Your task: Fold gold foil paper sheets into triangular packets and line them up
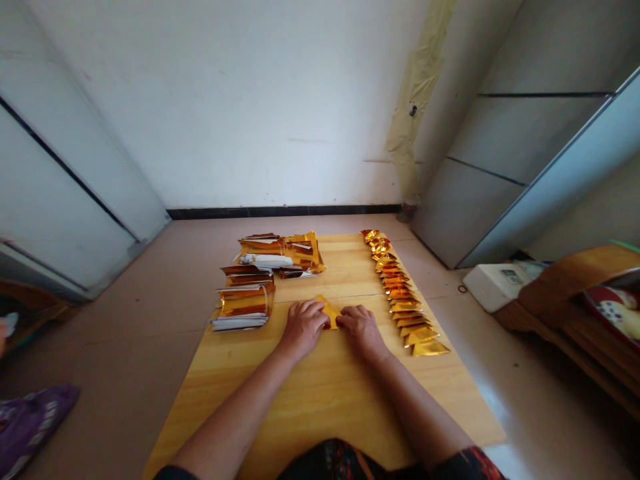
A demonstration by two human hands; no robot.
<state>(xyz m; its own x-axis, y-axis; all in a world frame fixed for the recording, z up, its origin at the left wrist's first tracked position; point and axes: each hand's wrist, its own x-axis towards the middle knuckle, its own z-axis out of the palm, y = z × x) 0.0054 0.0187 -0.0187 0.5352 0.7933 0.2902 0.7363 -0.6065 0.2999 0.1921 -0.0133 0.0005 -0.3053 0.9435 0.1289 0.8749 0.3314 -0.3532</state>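
A small piece of gold foil paper (330, 311) lies on the wooden table, partly folded, with a pointed top. My left hand (303, 325) grips its left side with curled fingers. On its right side, my right hand (362, 329) pinches the lower corner. The fingers hide both side edges of the paper. Left of my hands stand bundles of gold and white paper sheets (245, 301), with another bundle (300, 252) behind them. Along the right side runs an overlapping row of folded gold foil pieces (405, 307).
The wooden table (320, 413) stands before a white wall (260, 107) with a dark baseboard. Grey cabinets (505, 160) rise at right, near a white box (495, 285) and wooden furniture (570, 313). A purple bag-like thing (35, 427) lies at lower left; part of another person's hand shows at the left edge.
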